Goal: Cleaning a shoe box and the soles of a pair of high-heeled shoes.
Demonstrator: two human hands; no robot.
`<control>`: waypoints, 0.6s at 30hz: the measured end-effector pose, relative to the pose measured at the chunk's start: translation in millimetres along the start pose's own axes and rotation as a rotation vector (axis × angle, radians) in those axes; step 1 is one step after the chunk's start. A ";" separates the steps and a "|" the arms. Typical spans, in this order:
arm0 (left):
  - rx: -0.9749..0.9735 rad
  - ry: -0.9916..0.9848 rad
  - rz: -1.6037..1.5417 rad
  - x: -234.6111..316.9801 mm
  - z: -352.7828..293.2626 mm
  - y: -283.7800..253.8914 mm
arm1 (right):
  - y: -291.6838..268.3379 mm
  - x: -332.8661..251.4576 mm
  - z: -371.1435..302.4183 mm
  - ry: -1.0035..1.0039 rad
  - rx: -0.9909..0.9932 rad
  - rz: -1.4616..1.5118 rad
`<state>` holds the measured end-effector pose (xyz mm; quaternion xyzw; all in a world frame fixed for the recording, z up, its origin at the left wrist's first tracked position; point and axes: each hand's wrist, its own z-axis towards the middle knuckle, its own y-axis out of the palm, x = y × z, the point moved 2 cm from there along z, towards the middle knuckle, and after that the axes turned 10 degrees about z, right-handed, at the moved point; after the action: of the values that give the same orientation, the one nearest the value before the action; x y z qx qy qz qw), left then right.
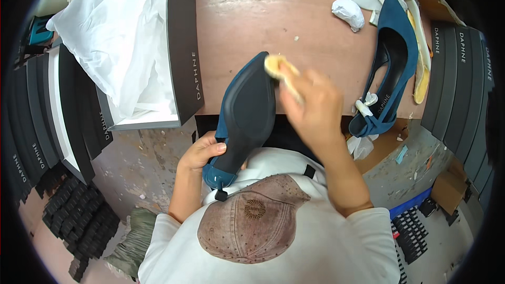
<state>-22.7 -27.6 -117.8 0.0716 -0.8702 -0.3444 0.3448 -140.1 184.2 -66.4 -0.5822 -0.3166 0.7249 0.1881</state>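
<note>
We've got the blue shoe [248, 100] sole-up, heel end in our left hand [204, 152], yellow pad [274, 65] in our right hand [315, 101] at its tip, open shoebox [185, 37] left.

L hand [203, 154] low w/ thumb [216, 149] on top, R hand [314, 99] farther fwd, fingers [291, 71] in pinch, both forearms [344, 179] bare

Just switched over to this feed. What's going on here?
The person's left hand holds a blue shoe near its heel, sole facing the camera. The right hand grips a yellowish pad at the shoe's toe. A second blue shoe lies toward the right of the table. On the left sits an open dark box with white paper.
</note>
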 end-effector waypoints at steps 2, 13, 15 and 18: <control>0.018 -0.028 -0.012 2.1 0.2 1.7 | 9.5 -15.3 4.6 -0.399 0.084 0.174; -0.113 0.039 -0.112 1.0 5.3 -4.6 | 12.3 0.5 -2.0 -0.076 -0.024 0.496; -0.157 0.046 -0.272 -4.1 2.9 -9.1 | 0.7 7.8 -2.5 0.001 -0.045 0.613; -0.090 -0.031 -0.426 -3.1 0.4 -11.4 | -7.3 -33.6 -16.2 -0.366 -0.330 0.534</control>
<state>-21.9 -34.8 -127.1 0.2332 -0.8244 -0.4490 0.2537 -116.8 171.9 -39.0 -0.5273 -0.2945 0.7799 -0.1644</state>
